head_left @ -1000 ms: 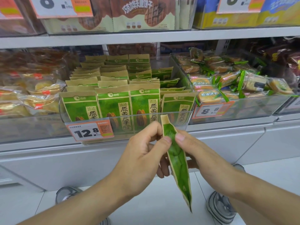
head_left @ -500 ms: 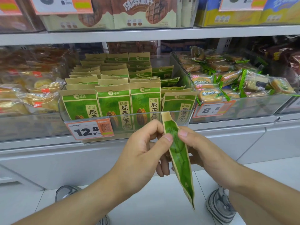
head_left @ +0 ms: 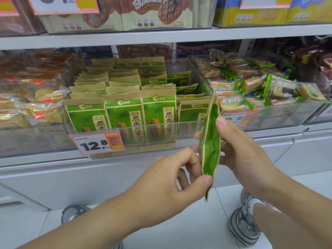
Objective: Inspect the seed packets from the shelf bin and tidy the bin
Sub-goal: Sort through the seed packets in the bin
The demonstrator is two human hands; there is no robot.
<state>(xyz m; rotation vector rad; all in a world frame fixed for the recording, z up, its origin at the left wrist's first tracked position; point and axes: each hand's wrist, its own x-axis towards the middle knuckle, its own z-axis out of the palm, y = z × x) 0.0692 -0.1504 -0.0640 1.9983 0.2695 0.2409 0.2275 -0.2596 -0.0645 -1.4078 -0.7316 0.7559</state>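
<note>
A green and tan seed packet [head_left: 209,144] stands edge-on in front of the shelf, held between both hands. My left hand [head_left: 172,178] pinches its lower end with thumb and fingers. My right hand [head_left: 240,150] grips its upper half, thumb on the near edge and fingers behind. Just beyond, a clear plastic bin [head_left: 161,132] holds several rows of identical seed packets [head_left: 124,115] standing upright, with a gap at the front right where packets lean.
An orange price tag [head_left: 97,143] reading 12.8 hangs on the bin's front. A neighbouring clear bin [head_left: 280,115] of biscuit packs sits to the right, and wrapped pastries [head_left: 36,103] to the left. Boxed snacks fill the upper shelf [head_left: 161,36]. White floor and my shoes lie below.
The packet has risen and shifted right toward the bin. My left hand slid from its upper part down to its lower end; my right hand stays high on it.
</note>
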